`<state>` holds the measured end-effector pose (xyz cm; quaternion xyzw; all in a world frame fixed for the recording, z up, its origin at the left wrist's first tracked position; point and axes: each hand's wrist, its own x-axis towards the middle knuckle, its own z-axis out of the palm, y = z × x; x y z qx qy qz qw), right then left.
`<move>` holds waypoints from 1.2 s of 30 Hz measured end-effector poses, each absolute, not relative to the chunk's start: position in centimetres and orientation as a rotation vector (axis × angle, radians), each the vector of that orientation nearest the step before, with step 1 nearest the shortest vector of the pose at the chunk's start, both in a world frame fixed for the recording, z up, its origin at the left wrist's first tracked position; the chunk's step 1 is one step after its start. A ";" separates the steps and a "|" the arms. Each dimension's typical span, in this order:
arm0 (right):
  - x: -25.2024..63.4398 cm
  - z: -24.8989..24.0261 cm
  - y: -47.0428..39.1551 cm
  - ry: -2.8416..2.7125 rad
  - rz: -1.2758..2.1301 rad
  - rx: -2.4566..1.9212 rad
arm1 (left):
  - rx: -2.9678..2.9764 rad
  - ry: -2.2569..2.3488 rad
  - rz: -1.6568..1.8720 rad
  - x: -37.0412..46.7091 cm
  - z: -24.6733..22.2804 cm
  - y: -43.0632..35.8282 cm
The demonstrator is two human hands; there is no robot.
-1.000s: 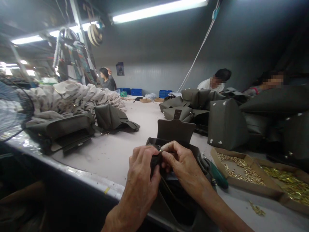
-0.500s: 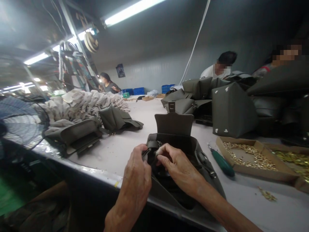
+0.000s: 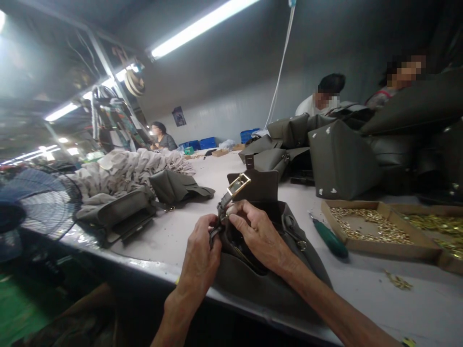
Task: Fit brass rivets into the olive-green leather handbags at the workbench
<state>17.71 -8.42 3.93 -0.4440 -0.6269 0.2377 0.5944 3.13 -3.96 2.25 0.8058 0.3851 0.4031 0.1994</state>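
An olive-grey handbag (image 3: 275,284) sits open at the table's front edge, its flap (image 3: 265,185) standing up behind the opening. From the bag's left side a narrow strap (image 3: 221,207) rises, with a rectangular gold buckle (image 3: 239,185) at its upper end. My left hand (image 3: 202,248) is closed around the strap's lower part, fingers curled at the bag's left edge. Over the opening, my right hand (image 3: 255,231) pinches the same strap just below the buckle, between thumb and forefinger. Part of a zip shows beneath my right hand; the gripped spot is partly hidden by my fingers.
At right lie a green-handled pointed tool (image 3: 331,238), a cardboard tray (image 3: 383,248) of small gold fittings and a few loose gold pieces (image 3: 398,280). More bags (image 3: 340,161) are piled behind. Pale cloth (image 3: 133,166) and a fan (image 3: 43,205) are at left. Several people work beyond.
The gold buckle has come up into view above my hands on the strap. Both hands have shifted slightly left and up, and the view has turned a little.
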 end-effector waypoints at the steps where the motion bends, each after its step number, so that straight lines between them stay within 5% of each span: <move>1: 17.7 3.9 -8.3 -1.451 0.560 -1.036 | 2.305 1.073 1.147 3.0 2.2 -3.7; 36: 19.3 4.2 -4.0 -1.293 0.813 -0.898 | 2.625 0.698 0.932 0.1 3.3 0.7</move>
